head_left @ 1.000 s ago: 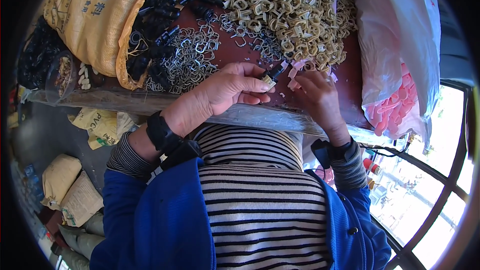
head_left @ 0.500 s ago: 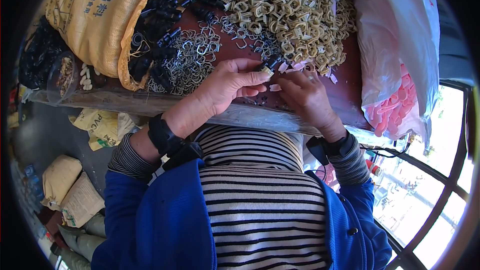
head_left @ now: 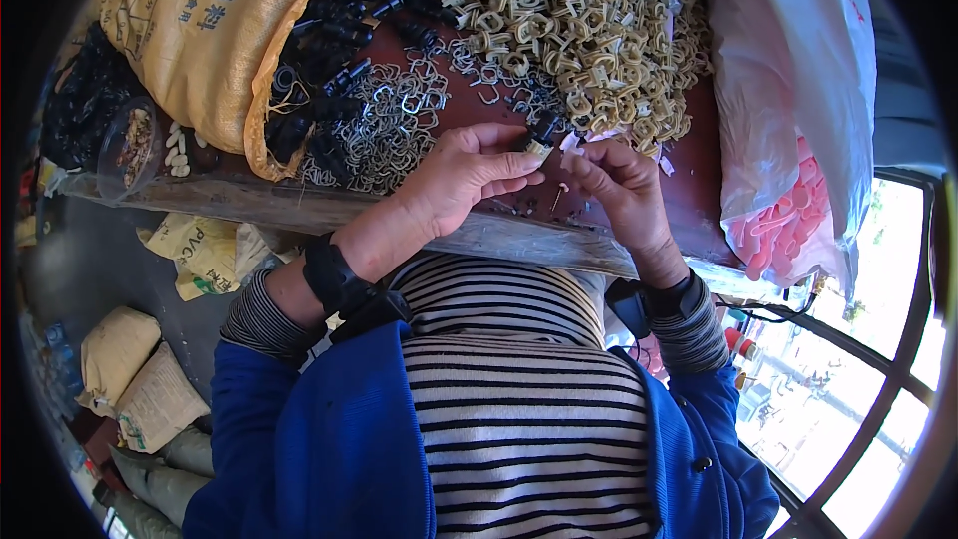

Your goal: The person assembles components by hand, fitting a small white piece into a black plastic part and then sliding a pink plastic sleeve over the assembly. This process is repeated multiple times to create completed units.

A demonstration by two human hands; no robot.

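My left hand (head_left: 467, 178) is closed around a small black plastic fitting (head_left: 544, 125) with a cream-coloured part at its near end, thumb on top. Just right of it, the thumb and forefinger of my right hand (head_left: 624, 188) pinch a small pale pink plastic piece (head_left: 572, 144). A narrow gap separates the pink piece from the fitting. Beyond my hands lies a large heap of cream plastic clips (head_left: 559, 25). Left of that heap are many bent metal clips (head_left: 394, 110) and a pile of black plastic fittings (head_left: 334, 30).
A yellow woven sack (head_left: 205, 50) lies open at the left of the dark red tabletop (head_left: 699, 155). Beside it stands a clear plastic tub (head_left: 130, 152) of small bits. A white bag (head_left: 783, 70) with pink plastic pieces (head_left: 788, 215) is at the right. Several sacks (head_left: 160, 399) lie on the floor.
My right hand has turned and risen slightly, bringing the pink piece up beside the fitting. My left hand keeps hold of the fitting and has shifted slightly right.
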